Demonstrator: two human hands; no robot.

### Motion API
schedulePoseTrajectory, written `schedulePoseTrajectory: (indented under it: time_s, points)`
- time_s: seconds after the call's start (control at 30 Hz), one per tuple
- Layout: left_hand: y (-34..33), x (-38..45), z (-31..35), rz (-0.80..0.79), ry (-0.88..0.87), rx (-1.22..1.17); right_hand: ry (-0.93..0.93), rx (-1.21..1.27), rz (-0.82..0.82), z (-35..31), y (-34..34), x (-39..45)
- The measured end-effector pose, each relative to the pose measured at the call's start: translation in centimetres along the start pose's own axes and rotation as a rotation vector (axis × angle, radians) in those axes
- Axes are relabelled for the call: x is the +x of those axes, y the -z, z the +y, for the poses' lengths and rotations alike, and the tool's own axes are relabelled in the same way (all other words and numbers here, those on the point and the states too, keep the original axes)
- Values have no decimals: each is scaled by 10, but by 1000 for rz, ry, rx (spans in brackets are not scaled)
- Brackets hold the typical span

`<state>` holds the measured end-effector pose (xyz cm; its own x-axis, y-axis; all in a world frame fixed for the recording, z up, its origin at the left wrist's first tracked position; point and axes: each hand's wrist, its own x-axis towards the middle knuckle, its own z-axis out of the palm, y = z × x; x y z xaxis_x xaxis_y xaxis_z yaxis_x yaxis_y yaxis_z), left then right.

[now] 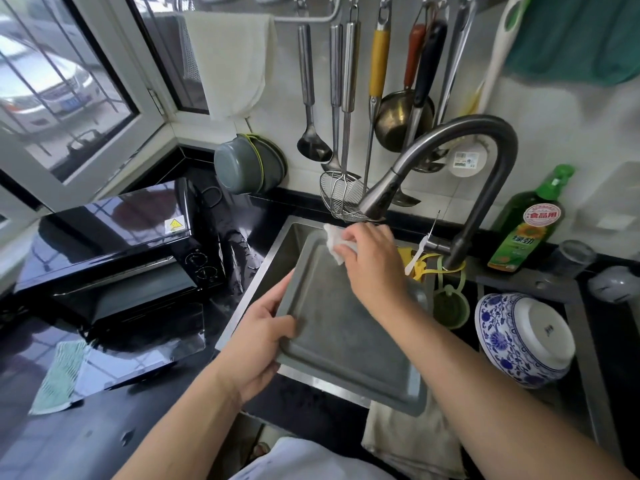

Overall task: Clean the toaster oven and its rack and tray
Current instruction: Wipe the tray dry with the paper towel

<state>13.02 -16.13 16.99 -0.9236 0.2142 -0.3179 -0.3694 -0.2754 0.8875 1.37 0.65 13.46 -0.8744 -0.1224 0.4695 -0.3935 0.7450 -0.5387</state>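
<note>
The black counter (104, 441) carries the toaster oven (117, 258) at left, with a green cloth (60, 377) near it. At far right stand a green bottle (526, 223) and an overturned blue-white bowl (523, 337).

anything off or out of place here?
Mostly normal. The tray overhangs the sink rim, held by the left hand. Water is splashed on the counter beside the oven, whose door hangs open.

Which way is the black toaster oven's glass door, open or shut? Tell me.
Open: the black toaster oven's glass door lies folded down flat.
</note>
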Motion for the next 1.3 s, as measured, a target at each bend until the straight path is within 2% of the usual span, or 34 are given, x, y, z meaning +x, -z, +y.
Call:
schedulePoseTrajectory:
  time_s: [0.13,0.2,0.47,0.6,0.7,0.77,0.83,0.93,1.03,1.1,1.2,1.3]
  points:
    - [-3,3,5,-31,-25,6,-111,61,275,-18,0,-3]
    - [-7,3,4,-60,-34,9,-146,99,315,-28,-1,-1]
    - [-7,11,-6,-111,16,-157,84,325,19,-50,-1,-12]
    - [-4,11,-6,-169,38,-513,-48,503,-100,-74,-2,-37]
    - [10,13,-8,-96,86,-741,-98,557,-356,-89,8,-54]
    - [20,17,-8,-48,46,-801,-4,483,-474,-98,13,-65]
    - [23,18,-8,20,23,-794,123,380,-503,-100,13,-73]
    - [17,16,-11,105,28,-705,195,293,-558,-97,16,-75]
    - [14,14,-10,199,-67,-580,265,120,-573,-81,30,-80]
    - [18,10,-7,208,-115,-506,217,-22,-608,-54,42,-82]
    - [24,0,-6,159,-131,-449,1,-227,-623,-5,50,-75]
    - [15,-4,-10,132,-120,-402,-28,-330,-450,1,34,-66]
